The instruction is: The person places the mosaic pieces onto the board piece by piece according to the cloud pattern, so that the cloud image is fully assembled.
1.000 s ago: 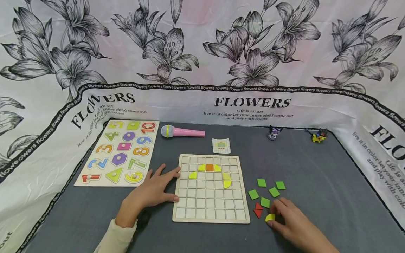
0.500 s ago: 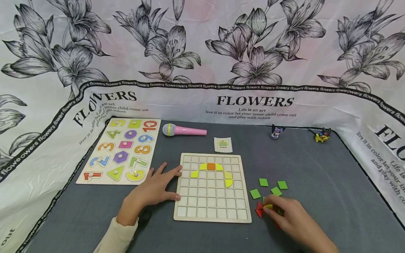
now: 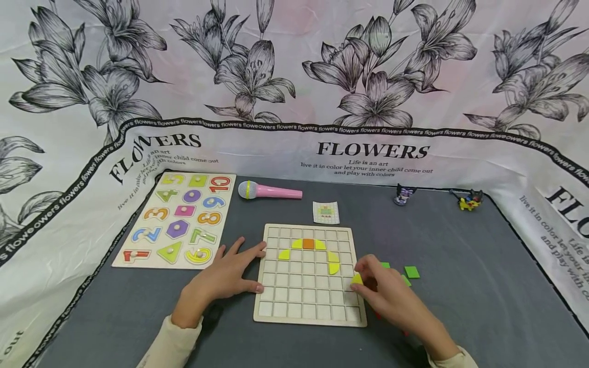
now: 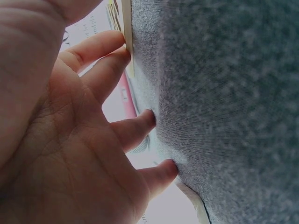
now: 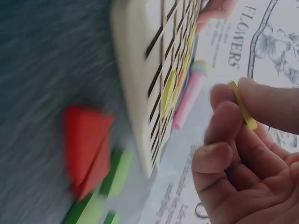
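Pale wooden grid board [image 3: 309, 301]: smooth, matt. Dark grey table covering [image 3: 460, 286]: felt-like cloth, fuzzy nap. Pink toy microphone [image 3: 269, 191]: glossy plastic. Thin yellow tile [image 5: 243, 105]: smooth, matt.

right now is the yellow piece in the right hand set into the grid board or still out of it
Out. The right hand pinches the yellow piece between thumb and fingers, clear of the grid board, above its right edge.

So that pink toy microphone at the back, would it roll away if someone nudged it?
Probably, sideways at least: the microphone lies on its side on the grey cloth, and its body looks round. The wider head may make it curve. It looks like light plastic, so likely stiff and easy to lift.
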`<control>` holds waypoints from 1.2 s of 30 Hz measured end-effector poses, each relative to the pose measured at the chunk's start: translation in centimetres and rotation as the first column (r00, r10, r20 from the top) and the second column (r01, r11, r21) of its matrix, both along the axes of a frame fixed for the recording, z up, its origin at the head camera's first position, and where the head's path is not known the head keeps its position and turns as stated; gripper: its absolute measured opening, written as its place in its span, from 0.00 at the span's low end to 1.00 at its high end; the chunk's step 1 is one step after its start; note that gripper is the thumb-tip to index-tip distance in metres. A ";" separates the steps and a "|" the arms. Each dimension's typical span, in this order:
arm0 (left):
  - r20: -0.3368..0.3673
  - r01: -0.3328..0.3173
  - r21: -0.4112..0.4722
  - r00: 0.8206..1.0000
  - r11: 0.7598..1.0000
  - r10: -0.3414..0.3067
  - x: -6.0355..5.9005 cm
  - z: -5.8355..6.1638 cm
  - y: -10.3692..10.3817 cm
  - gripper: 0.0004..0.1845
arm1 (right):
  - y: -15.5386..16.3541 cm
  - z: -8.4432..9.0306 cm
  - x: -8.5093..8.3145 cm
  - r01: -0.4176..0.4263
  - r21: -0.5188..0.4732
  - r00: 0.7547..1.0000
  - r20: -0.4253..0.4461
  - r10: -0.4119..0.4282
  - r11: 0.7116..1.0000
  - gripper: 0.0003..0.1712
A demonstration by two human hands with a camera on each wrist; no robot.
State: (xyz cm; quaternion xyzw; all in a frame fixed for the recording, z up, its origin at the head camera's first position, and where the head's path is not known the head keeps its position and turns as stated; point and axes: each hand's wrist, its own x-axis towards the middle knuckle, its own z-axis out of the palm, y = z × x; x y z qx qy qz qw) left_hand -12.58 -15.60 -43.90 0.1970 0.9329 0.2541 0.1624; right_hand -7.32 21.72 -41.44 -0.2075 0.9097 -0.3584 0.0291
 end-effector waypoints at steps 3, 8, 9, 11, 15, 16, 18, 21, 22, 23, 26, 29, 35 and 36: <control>-0.004 0.001 0.004 1.000 1.000 -0.001 0.0 0.0 0.0 0.53 | -1.4 0.0 -0.7 -0.030 -0.042 0.998 -0.048 0.028 0.999 0.15; -0.001 0.008 0.024 1.000 1.000 -0.008 0.0 -0.1 0.1 0.53 | -3.1 -0.2 -2.2 -0.125 -0.054 0.983 -0.141 0.117 0.991 0.11; 0.001 0.007 0.025 1.000 1.000 -0.007 0.0 -0.1 0.2 0.53 | -3.5 -0.3 -2.5 -0.139 -0.054 0.980 -0.153 0.130 0.989 0.11; 0.002 0.006 0.023 1.000 1.000 -0.006 0.0 -0.1 0.2 0.53 | -4.2 -0.4 -3.2 -0.163 -0.057 0.972 -0.179 0.151 0.985 0.11; 0.001 -0.002 0.016 1.000 1.000 0.002 0.0 -0.1 0.2 0.53 | -5.9 -0.6 -4.5 -0.193 -0.068 0.969 -0.169 0.179 0.979 0.10; 0.002 -0.004 0.014 1.000 1.000 0.004 0.0 -0.1 0.2 0.53 | -6.3 -0.6 -4.8 -0.196 -0.068 0.970 -0.158 0.184 0.978 0.10; 0.003 -0.007 0.011 1.000 1.000 0.007 0.0 -0.1 0.2 0.53 | -7.2 -0.8 -5.3 -0.204 -0.073 0.972 -0.138 0.192 0.976 0.11; 0.004 -0.004 0.011 1.000 1.000 0.004 0.0 -0.1 0.1 0.52 | -8.3 -1.1 -5.9 -0.208 -0.084 0.974 -0.108 0.198 0.975 0.11; 0.003 -0.002 0.012 1.000 1.000 0.002 0.0 -0.2 0.1 0.52 | -8.6 -1.2 -6.0 -0.205 -0.087 0.975 -0.103 0.196 0.975 0.11; 0.001 -0.001 0.012 1.000 1.000 0.001 0.0 -0.2 0.1 0.52 | -9.0 -1.3 -6.2 -0.201 -0.092 0.977 -0.097 0.192 0.975 0.10; -0.005 0.000 0.016 1.000 1.000 0.000 -0.1 -0.2 0.1 0.52 | -9.8 -1.6 -6.5 -0.184 -0.104 0.981 -0.082 0.176 0.977 0.08; -0.009 -0.001 0.020 1.000 1.000 0.001 -0.1 -0.1 0.0 0.52 | -10.5 -1.8 -6.8 -0.174 -0.096 0.983 -0.070 0.168 0.980 0.06; -0.009 0.002 0.016 1.000 1.000 -0.002 -0.1 -0.1 -0.1 0.52 | -11.4 -2.4 -7.4 -0.207 -0.047 0.978 -0.031 0.206 0.977 0.06; -0.008 0.002 0.015 1.000 1.000 -0.002 -0.1 -0.1 -0.1 0.52 | -11.5 -2.5 -7.4 -0.213 -0.040 0.977 -0.029 0.211 0.976 0.06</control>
